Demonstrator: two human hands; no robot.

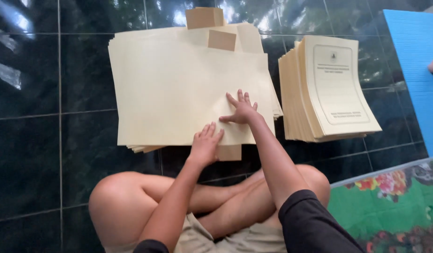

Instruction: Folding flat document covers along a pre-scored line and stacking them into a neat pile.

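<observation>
Two hands flat on top sheet [179,89] of cream stack on floor [47,140]. Right hand [242,111] spread, pressing near right edge; left hand [205,145] at near edge, fingers together. Neither grip holds anything. Sheet's long axis left-right, lying ahead of knees. Second stack [329,89] right.

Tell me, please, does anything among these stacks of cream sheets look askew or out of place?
Mildly. The flat stack under both hands, left and right, is fanned unevenly, with corners poking out at its lower left edge. The printed stack beside it bows upward instead of lying flat.
</observation>
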